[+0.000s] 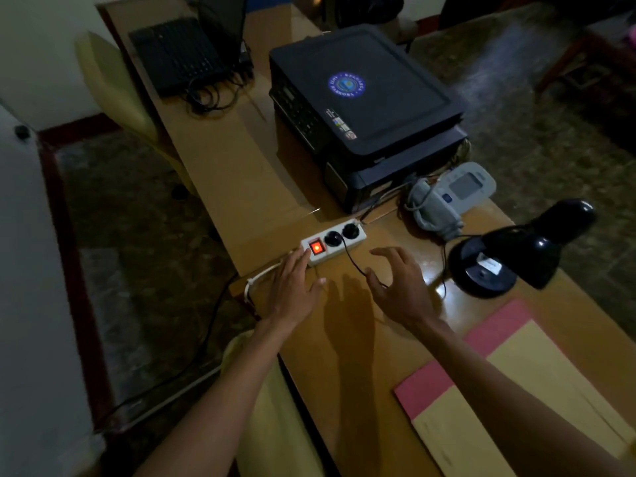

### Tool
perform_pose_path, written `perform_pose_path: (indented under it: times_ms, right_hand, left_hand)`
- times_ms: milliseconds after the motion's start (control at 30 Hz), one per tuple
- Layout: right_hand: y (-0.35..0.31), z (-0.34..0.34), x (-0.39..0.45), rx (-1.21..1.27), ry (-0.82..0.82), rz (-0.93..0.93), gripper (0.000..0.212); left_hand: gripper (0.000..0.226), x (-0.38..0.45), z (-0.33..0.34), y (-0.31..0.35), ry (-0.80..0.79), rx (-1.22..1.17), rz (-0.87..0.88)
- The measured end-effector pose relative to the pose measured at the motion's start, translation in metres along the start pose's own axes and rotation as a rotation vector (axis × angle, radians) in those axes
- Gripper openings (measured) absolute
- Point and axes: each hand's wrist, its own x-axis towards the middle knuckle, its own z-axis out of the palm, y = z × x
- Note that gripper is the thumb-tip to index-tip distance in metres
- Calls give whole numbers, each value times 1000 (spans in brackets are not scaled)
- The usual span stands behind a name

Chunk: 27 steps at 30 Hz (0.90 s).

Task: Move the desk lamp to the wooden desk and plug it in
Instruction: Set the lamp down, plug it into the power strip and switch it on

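Note:
A black desk lamp [509, 256] stands on the wooden desk [347, 356] at the right, its shade tilted down and a patch of light on the wood beside its base. Its thin black cord [351, 259] runs left into a white power strip [333, 242] whose red switch glows; two black plugs sit in the strip. My left hand [292, 287] lies flat with spread fingers, fingertips touching the strip's switch end. My right hand [399, 287] hovers open just right of the cord, holding nothing.
A black printer [364, 105] fills the desk behind the strip, with a grey blood pressure monitor [447, 197] beside it. Pink and yellow folders [509, 383] lie near right. A keyboard [179, 53] sits far back. The strip's white cable [256, 280] hangs off the left edge.

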Motion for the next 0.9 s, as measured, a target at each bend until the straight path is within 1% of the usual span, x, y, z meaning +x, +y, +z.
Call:
perform_pose_path:
  times_ms: [100, 200, 267, 333, 400, 467, 533, 600, 700, 800, 900]
  right_hand:
    - [26, -4, -30, 46, 146, 175, 27]
    - [64, -21, -51, 152, 282, 419, 26]
    - [93, -36, -62, 168, 288, 546, 33]
    - [123, -52, -70, 62, 193, 605, 43]
    - [148, -68, -70, -32, 92, 601, 56]
    - [167, -81, -67, -110, 4, 534, 70]
    - [181, -87, -60, -167, -92, 476, 80]
    - [190, -85, -52, -158, -140, 451, 81]
    - [200, -78, -42, -164, -118, 439, 78]
    - [211, -71, -40, -183, -48, 397, 73]
    - [224, -72, -37, -209, -21, 347, 68]
  left_hand:
    - [59, -20, 3, 20, 54, -16, 58]
    - [44, -39, 22, 50, 115, -23, 125]
    - [38, -53, 45, 70, 107, -30, 160]
    - [39, -68, 71, 87, 61, -40, 199]
    - [47, -82, 97, 99, -28, -66, 187]
    - [63, -95, 122, 101, -163, -31, 116]
    - [75, -105, 142, 96, -264, 117, 66]
    - [86, -111, 155, 90, -296, 286, 78]
    - [95, -111, 165, 86, -290, 374, 127]
    - [97, -108, 168, 81, -269, 412, 156]
    - [98, -109, 170, 80, -282, 419, 172]
